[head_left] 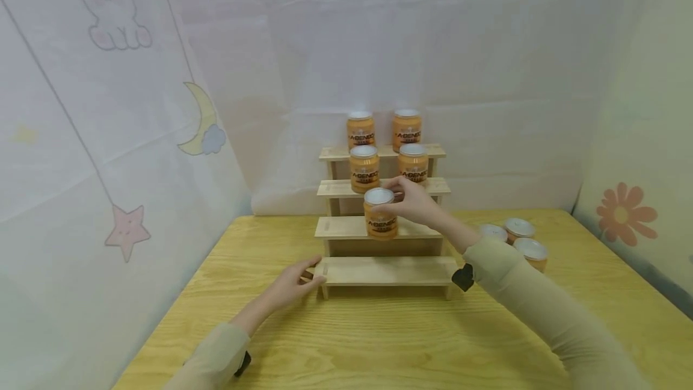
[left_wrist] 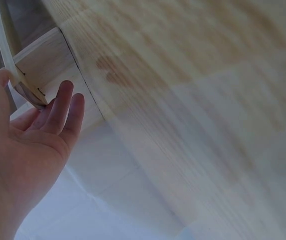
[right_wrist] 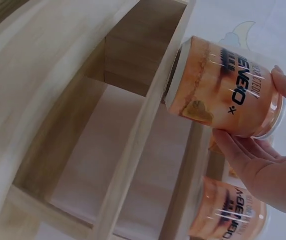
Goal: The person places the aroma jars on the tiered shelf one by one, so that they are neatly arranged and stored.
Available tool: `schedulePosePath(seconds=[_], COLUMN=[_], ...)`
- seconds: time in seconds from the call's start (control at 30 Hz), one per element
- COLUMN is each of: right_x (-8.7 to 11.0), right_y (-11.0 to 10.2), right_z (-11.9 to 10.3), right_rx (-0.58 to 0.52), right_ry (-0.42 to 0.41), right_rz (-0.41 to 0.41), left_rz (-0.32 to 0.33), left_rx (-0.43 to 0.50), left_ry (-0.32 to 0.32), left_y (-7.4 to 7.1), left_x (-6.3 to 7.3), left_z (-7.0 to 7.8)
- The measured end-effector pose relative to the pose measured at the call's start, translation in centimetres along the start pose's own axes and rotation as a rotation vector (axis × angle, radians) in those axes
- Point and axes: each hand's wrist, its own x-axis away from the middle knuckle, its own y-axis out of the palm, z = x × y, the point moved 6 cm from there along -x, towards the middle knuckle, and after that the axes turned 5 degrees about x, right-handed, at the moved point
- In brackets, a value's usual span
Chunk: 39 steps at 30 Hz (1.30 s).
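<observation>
My right hand (head_left: 414, 202) grips an orange can (head_left: 381, 221) with a white lid by its upper part. In the head view the can overlaps the third step of a wooden stepped rack (head_left: 390, 271); in the right wrist view the base of the can (right_wrist: 218, 87) is right at a step's edge. My left hand (head_left: 292, 284) pinches the left end of the lowest step, thumb on one side and fingers on the other, as the left wrist view of the hand (left_wrist: 37, 135) shows. Two matching cans stand on the top step and two on the second, including a can (head_left: 364, 170) at left.
Three more cans, one of them a front can (head_left: 532, 253), stand on the wooden table (head_left: 379, 342) to the right of the rack, partly behind my right sleeve. A pale cloth backdrop (head_left: 487, 47) with printed figures hangs behind and at both sides.
</observation>
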Motion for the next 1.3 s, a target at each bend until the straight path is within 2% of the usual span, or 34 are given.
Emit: schedulePosePath(seconds=[0.2, 0.3, 0.5, 0.8, 1.03, 1.13, 1.3], right_x=[-0.9, -1.1, -1.4, -1.6, -1.6, -1.6, -1.1], right_y=[1.1, 1.4, 2.0, 2.6, 3.1, 3.2, 2.9], right_z=[0.5, 0.6, 0.6, 0.6, 1.0, 0.9, 0.6], right_rx=[-0.078, -0.11, -0.106, -0.146, -0.172, -0.152, -0.049], right_ry=[-0.008, 0.0, -0.021, -0.059, -0.033, -0.05, -0.111], right_rz=[-0.015, 0.004, 0.044, 0.023, 0.032, 0.047, 0.116], left_rz=[0.005, 0.009, 0.012, 0.002, 0.001, 0.007, -0.005], left_rx=[0.009, 0.01, 0.0, 0.018, 0.009, 0.002, 0.002], left_ry=[-0.005, -0.007, -0.007, -0.012, -0.009, -0.007, 0.003], left_y=[0.2, 0.1, 0.0, 0.0, 0.1, -0.1, 0.1], left_x=[0.0, 0.0, -0.1, -0.2, -0.3, -0.2, -0.3], left_z=[0.0, 0.0, -0.1, -0.4, -0.5, -0.5, -0.5])
